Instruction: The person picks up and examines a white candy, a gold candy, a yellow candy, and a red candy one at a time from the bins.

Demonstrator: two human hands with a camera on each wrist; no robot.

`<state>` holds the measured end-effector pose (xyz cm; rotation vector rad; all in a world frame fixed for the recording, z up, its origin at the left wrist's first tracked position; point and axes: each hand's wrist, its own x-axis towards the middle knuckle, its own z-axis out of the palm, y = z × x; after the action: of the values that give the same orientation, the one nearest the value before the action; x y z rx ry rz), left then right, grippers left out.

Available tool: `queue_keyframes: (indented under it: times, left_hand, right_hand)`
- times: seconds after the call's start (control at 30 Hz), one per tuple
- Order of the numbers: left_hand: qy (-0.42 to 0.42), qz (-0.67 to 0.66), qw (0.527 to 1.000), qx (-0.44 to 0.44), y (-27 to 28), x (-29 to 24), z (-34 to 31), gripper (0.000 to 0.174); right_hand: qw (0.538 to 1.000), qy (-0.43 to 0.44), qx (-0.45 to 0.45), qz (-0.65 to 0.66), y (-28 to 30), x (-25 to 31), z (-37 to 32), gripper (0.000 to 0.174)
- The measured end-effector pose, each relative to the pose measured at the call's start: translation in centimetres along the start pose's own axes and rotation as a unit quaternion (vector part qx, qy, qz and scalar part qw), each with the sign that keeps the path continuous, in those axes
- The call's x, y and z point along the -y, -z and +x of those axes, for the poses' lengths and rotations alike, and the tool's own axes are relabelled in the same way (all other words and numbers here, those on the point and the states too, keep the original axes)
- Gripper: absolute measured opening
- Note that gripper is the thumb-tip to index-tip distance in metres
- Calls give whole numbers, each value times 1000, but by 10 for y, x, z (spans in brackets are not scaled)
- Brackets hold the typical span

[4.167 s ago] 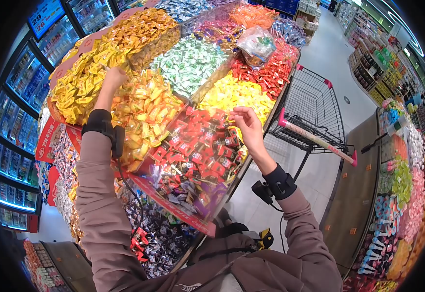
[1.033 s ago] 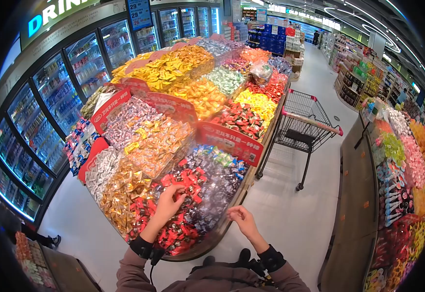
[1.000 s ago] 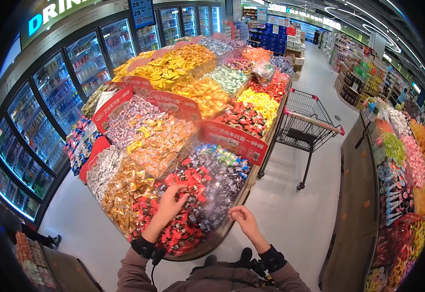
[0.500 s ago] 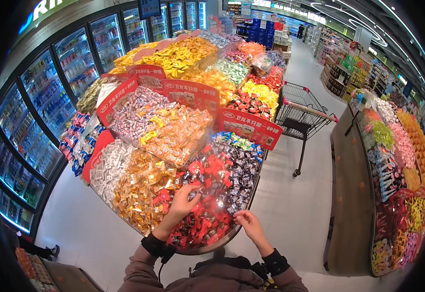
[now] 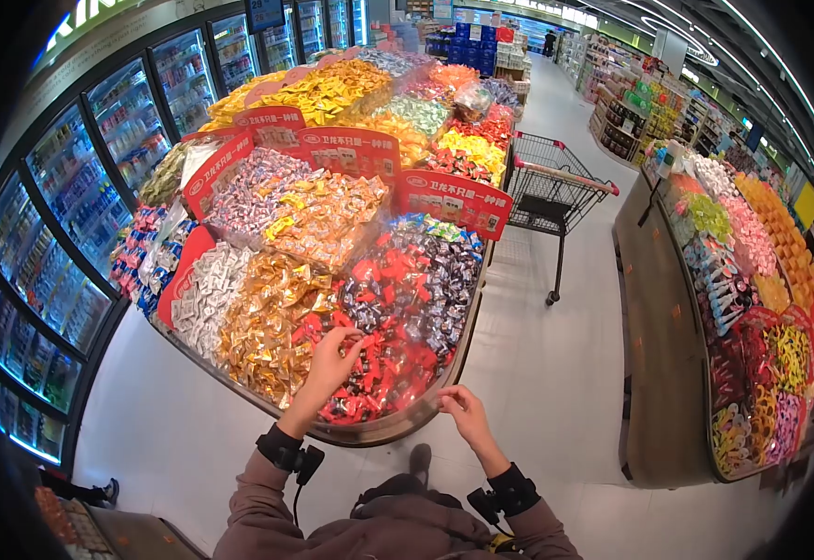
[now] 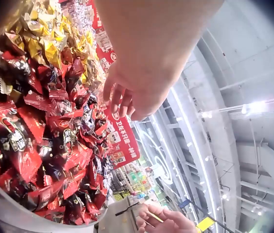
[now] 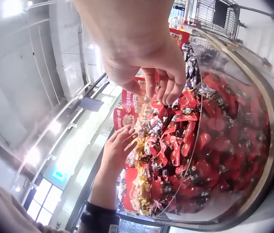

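My left hand (image 5: 330, 362) hovers over the near end of the candy display, fingers loosely bent and nothing in them. Below it lie red-and-black wrapped candies (image 6: 64, 141) in a heap. Gold-wrapped candies (image 5: 271, 322) sit just to its left. My right hand (image 5: 466, 413) hangs by the bin's rounded front rim (image 5: 397, 425), its fingers relaxed and holding nothing. The right wrist view shows the right hand's fingers (image 7: 163, 87) drooping, with the candies behind them and the clear bin wall (image 7: 224, 145) beside.
Red sign boards (image 5: 453, 201) divide the bins, with purple and orange candies (image 5: 332, 210) behind. A shopping cart (image 5: 556, 187) stands along the display's right side. A second candy stand (image 5: 668, 327) borders the aisle floor (image 5: 547, 392) on the right. Drink fridges (image 5: 62, 196) line the left.
Earlier my left hand reached over yellow candies farther along the display. Now I stand at its rounded end. In the last half second the display has shifted up and left in view; both hands stay empty.
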<state>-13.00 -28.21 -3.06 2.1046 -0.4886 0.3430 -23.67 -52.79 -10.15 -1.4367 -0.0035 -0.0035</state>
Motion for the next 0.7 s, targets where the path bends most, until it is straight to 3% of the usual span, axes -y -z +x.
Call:
queue_keyframes:
  times: [0.13,0.37,0.57,0.7]
  left_hand:
    - [39,-44,997,49,8,1,-28,18]
    - [29,-3,999,24,43,7,-50,19]
    - [30,-47,998,8,69,21,-46,19]
    - [7,34,999,18,101,41,-32,18]
  right_hand:
    - [999,-15,-32,25,-4,2,-30,15]
    - [999,-10,-35,35,-31,2,-51,14]
    - [997,5,-65,33,-46,16,-45,14]
    - [998,26,-55,13,-70,21,-19,15]
